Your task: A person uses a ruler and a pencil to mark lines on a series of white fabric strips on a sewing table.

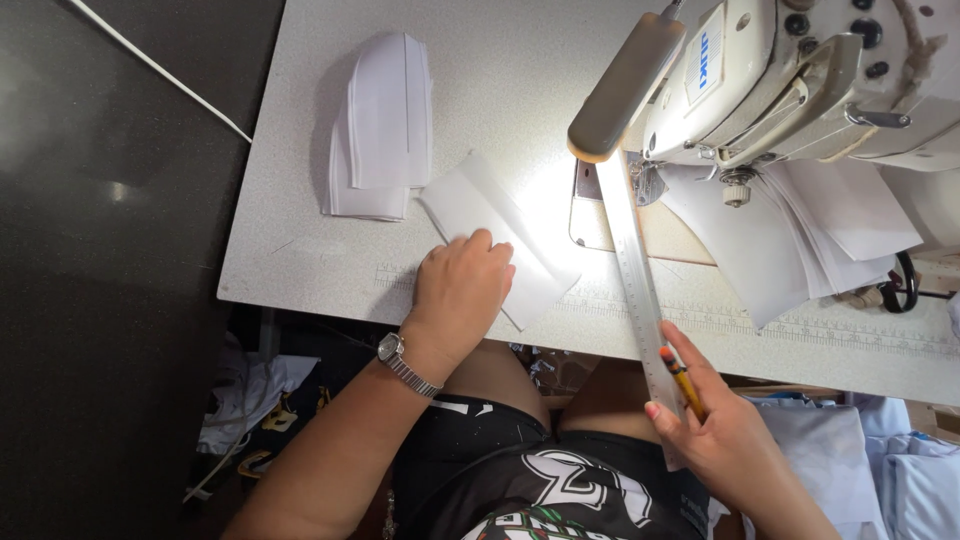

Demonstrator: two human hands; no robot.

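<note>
On the desk (300, 250), the left hand (458, 292) presses flat on a white fabric piece (490, 225) while the right hand (720, 440) grips a ruler (630, 260) and pencil (680, 378), likely poised for marking, which calls for laying the ruler across the piece.

We see a sewing workshop: an industrial sewing machine (800, 70) sits on a speckled work table (300, 250) with measuring scales along its edge, and cut white fabric pieces (385, 130) lie stacked beside it.

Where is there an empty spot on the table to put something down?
The table is bare along its left edge, below the stack of white pieces, and behind the stack. It is crowded around the sewing machine, with the ruler and white fabric beneath it.
</note>
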